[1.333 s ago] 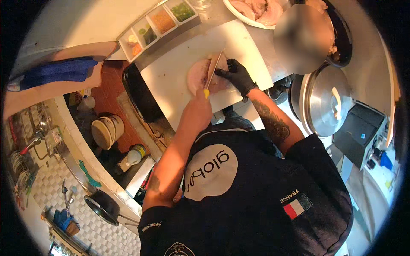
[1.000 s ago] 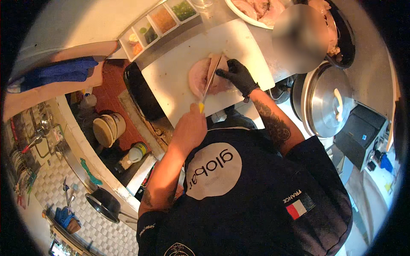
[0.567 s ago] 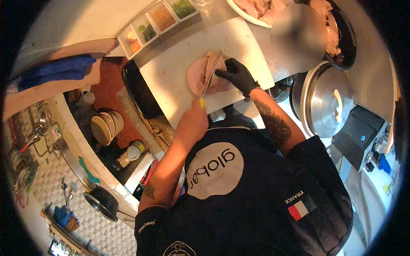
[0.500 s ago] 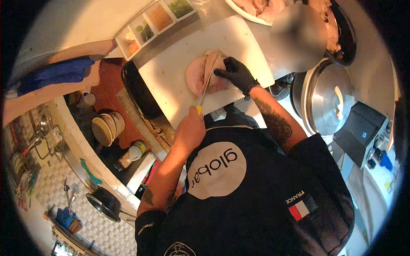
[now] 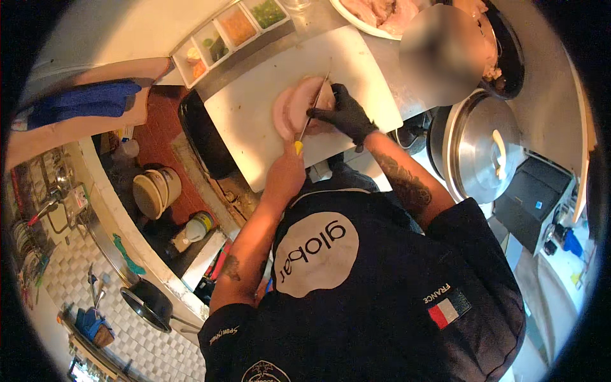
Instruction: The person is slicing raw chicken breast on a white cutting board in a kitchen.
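My bare left hand [image 5: 286, 172] is closed round the yellow handle [image 5: 298, 148] of a knife, whose narrow blade [image 5: 322, 86] runs upward across a round, pale pink slab of meat [image 5: 286, 114]. The meat lies on a white cutting board [image 5: 238, 127], with a cut seam down its middle. In a black glove, my right hand [image 5: 340, 111] grips the meat's right part, fingers curled at its upper right and thumb reaching left beside the blade.
Above are a row of compartments [image 5: 236, 28] of chopped garnishes, a plate of meat slices [image 5: 375, 14] and a black pan [image 5: 509, 57] beside a blurred patch. Right stands a lidded steel pot [image 5: 477, 143]; left, a dark tray [image 5: 200, 137], buckets [image 5: 153, 194] and a blue cloth [image 5: 83, 102].
My right hand has moved slightly left, its thumb further over the meat. The cut upper layer now spreads wider leftward. My left hand and knife have shifted a little.
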